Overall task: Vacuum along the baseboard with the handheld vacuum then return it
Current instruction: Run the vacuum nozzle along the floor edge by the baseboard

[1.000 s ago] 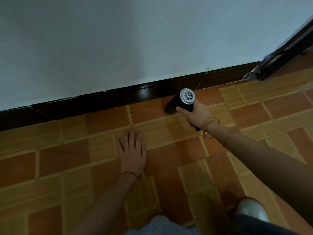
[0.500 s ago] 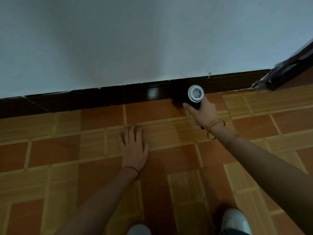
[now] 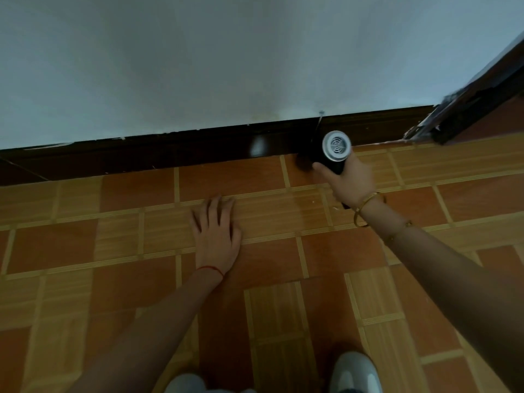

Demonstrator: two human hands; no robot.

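Note:
My right hand (image 3: 350, 181) grips the black handheld vacuum (image 3: 333, 153); its round silver rear grille faces up towards me. The vacuum's front end points down at the dark brown baseboard (image 3: 170, 148), where the baseboard meets the tiled floor, and that tip is lost in shadow. My left hand (image 3: 217, 234) lies flat on the floor with fingers spread, palm down, holding nothing, well left of the vacuum.
A white wall (image 3: 226, 58) rises above the baseboard. A dark door frame (image 3: 476, 103) stands at the upper right corner. The floor is orange and tan tile (image 3: 283, 279). My shoe (image 3: 354, 373) and knee show at the bottom edge.
My right hand has carried the vacuum from the floor tile up against the baseboard and slightly rightwards. My left hand stays flat on the floor. The view has shifted right.

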